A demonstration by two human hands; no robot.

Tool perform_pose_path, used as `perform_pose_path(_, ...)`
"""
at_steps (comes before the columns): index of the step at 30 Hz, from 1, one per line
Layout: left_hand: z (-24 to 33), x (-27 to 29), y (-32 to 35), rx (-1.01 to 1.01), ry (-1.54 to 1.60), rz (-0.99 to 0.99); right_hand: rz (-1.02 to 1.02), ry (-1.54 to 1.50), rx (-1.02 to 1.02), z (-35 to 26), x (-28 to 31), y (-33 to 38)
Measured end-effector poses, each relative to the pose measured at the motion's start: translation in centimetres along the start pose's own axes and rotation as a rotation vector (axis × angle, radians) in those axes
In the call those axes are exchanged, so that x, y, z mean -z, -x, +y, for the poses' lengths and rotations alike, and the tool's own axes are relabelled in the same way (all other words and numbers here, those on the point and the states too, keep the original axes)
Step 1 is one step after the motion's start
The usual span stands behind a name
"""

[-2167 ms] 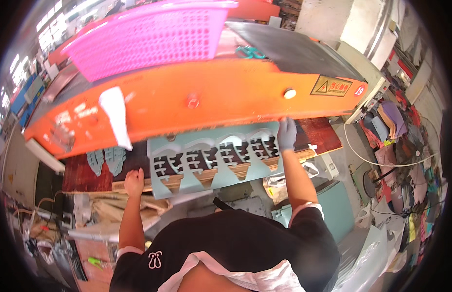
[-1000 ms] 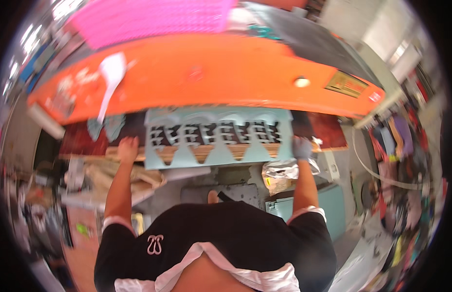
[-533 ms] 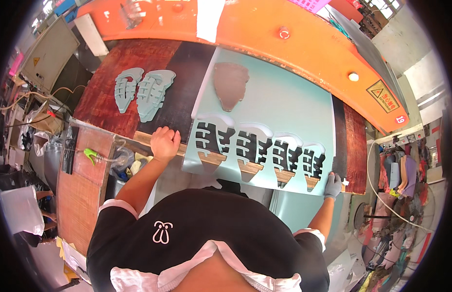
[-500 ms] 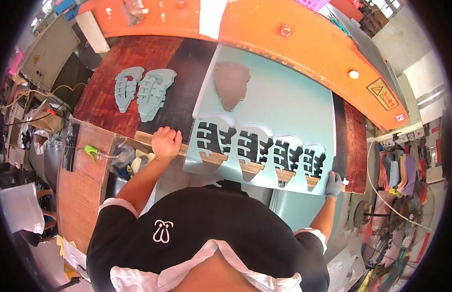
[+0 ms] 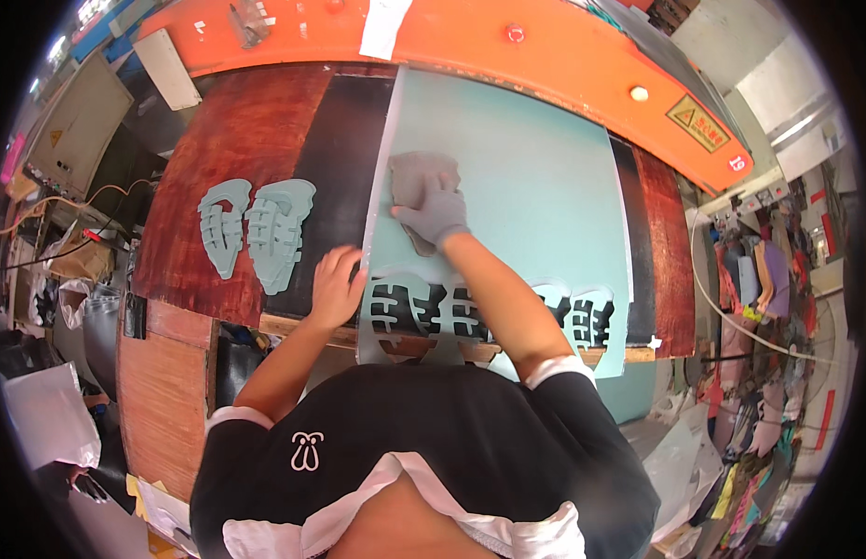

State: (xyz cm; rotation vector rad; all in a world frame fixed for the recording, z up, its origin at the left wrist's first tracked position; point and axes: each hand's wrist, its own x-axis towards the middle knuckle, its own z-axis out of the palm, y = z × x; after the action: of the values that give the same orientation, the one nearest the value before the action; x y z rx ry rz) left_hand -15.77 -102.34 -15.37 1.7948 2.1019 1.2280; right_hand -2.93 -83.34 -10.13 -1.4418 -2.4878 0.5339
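Note:
My right hand (image 5: 434,211), in a grey glove, lies on a brown-grey tapered template (image 5: 423,171), with fingers stretched and thumb out to the left. The template rests on a pale green sheet (image 5: 535,177). My bare left hand (image 5: 337,284) is at the sheet's left edge, fingers extended over the black strip of the table (image 5: 344,158); whether it touches the sheet I cannot tell. Slotted cut-outs (image 5: 403,307) run along the sheet's near side, partly hidden by my right forearm. Two stacks of slotted green pieces, one larger (image 5: 276,233) and one smaller (image 5: 222,228), lie to the left.
An orange machine beam (image 5: 470,37) with a warning label spans the far side. At the left stand a wooden cabinet (image 5: 164,401) and a grey control box (image 5: 79,121). A fan and hanging coloured material (image 5: 763,279) are at the right.
My right hand has moved from the sheet's near right corner onto the brown-grey template. The left hand has uncurled and shifted to the sheet's left edge. The whole view has shifted slightly.

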Motion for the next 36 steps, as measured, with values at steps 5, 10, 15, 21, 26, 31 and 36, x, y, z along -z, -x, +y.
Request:
perform_pose_path(5, -0.4, -3.0, -2.7, -0.132, -0.065, -0.154, -0.089, 0.175, -0.234, -3.4, 0.8, -0.6)
perform_pose_path(10, -0.8, -3.2, -1.6, -0.131, -0.043, -0.119, 0.018, -0.182, -0.119, -1.0, 1.1, -0.4)
perform_pose_path(15, -0.9, -3.4, -1.5, -0.142, -0.038, -0.086, 0.087, -0.987, -0.213, 4.9, 3.7, -0.2)
perform_pose_path(21, -0.9, -3.4, -1.5, -0.143, -0.026, -0.082, 0.218, -0.103, -0.221, 8.0, 4.9, 1.6)
perform_pose_path(26, -0.9, -3.4, -1.3, -0.152, -0.039, -0.079, 0.111, 0.121, -0.256, 7.7, 4.7, 2.5)
perform_pose_path(31, -0.7, -3.6, -1.0, -0.14, -0.021, -0.077, 0.098, 0.103, -0.264, 7.9, 4.3, 3.1)
perform_pose_path(36, -0.5, -3.5, -0.8, -0.137, -0.029, -0.089, 0.121, 0.104, -0.227, 7.5, 4.4, 3.6)
